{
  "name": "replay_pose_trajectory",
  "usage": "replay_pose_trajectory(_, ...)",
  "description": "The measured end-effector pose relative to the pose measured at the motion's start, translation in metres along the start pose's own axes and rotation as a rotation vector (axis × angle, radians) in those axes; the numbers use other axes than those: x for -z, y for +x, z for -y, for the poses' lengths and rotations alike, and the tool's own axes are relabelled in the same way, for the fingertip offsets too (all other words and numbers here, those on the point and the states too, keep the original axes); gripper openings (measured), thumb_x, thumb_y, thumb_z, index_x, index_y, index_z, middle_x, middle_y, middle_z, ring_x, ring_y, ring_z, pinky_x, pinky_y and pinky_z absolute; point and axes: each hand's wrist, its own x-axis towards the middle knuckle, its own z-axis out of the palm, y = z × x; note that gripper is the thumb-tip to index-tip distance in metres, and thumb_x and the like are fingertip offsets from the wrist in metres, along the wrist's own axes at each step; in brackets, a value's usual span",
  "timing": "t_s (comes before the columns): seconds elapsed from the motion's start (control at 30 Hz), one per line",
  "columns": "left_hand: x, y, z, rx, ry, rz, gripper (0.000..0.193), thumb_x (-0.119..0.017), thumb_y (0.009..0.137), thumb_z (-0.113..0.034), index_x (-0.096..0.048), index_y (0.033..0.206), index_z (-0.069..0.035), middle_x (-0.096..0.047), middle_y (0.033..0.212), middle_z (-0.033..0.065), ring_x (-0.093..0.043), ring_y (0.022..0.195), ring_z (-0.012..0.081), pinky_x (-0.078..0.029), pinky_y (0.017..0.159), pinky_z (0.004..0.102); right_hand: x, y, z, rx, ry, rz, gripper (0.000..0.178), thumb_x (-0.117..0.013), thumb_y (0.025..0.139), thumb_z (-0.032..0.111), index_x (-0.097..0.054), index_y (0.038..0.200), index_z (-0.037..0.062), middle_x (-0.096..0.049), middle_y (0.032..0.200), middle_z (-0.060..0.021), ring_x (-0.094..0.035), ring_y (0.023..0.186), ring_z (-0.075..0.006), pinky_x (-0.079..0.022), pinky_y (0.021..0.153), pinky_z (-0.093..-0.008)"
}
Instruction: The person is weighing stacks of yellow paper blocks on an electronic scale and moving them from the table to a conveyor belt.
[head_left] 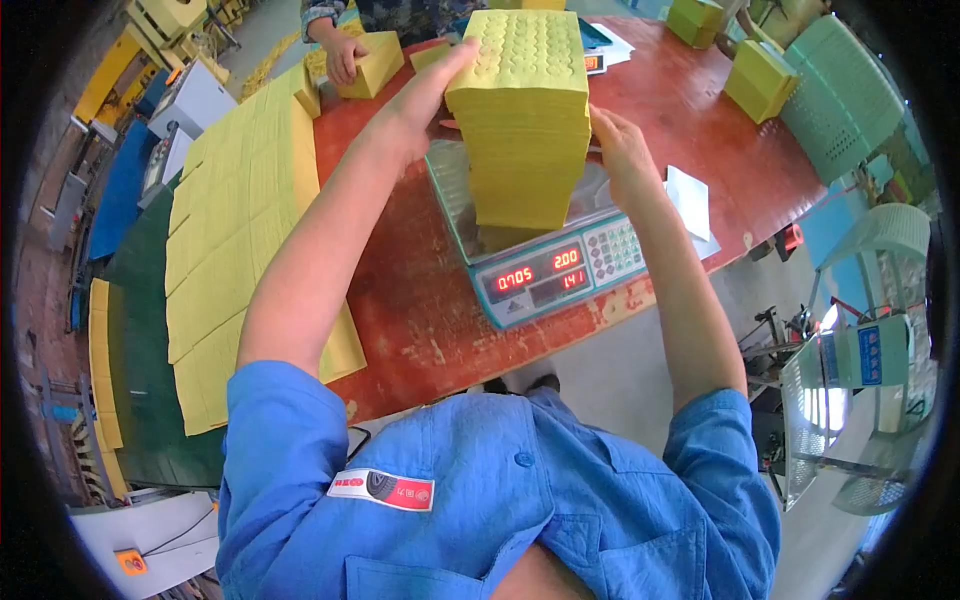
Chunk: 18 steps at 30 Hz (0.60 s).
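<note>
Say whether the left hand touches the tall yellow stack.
Touching: the head view shows the left hand, thumb against the upper left edge of the tall yellow stack.

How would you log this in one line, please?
Yellow stack: held over scale | left hand: left side | right hand: right side

A tall, upright block of stacked yellow sheets (525, 145), rows of round marks on top, stands over the teal-edged scale (548, 281).

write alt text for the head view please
A person's left hand and right hand hold a tall yellow stack over a digital scale on a red table. More yellow stacks lie to the left; beyond, a co-worker's hand rests on a yellow block.
</note>
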Motion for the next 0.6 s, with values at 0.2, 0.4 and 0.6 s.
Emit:
replay_pose_trajectory(0.2,-0.017,0.030,0.078,-0.452,-0.407,-0.173,0.051,-0.046,0.099,-0.046,-0.054,0.133,-0.008,-0.062,0.118,0.0036,-0.056,0.112,0.0170,-0.046,0.094,0.0345,-0.017,-0.003,-0.039,0.304,0.169,-0.263,0.060,-0.043,0.101,0.051,-0.048,0.141,0.0064,-0.055,0.133,-0.0079,-0.052,0.120,-0.0190,-0.037,0.104,-0.0339)
replay_pose_trajectory(0.4,-0.068,0.045,0.101,-0.370,-0.732,-0.383,0.050,-0.047,0.099,-0.046,-0.051,0.132,-0.008,-0.058,0.125,0.0047,-0.056,0.113,0.0165,-0.047,0.095,0.0351,-0.030,0.013,-0.015,0.055,0.517,-0.085,0.056,-0.047,0.099,0.051,-0.055,0.132,0.0063,-0.061,0.123,-0.0079,-0.058,0.112,-0.0203,-0.048,0.093,-0.0354)
replay_pose_trajectory(0.6,-0.124,0.065,0.058,-0.465,-0.675,-0.520,0.058,-0.039,0.101,-0.054,-0.049,0.134,-0.008,-0.057,0.126,0.0032,-0.053,0.117,0.0171,-0.041,0.101,0.0331,0.033,0.078,-0.030,0.044,0.555,0.063,0.048,-0.051,0.098,0.044,-0.057,0.130,0.0074,-0.062,0.125,-0.0092,-0.060,0.111,-0.0218,-0.049,0.095,-0.0365)
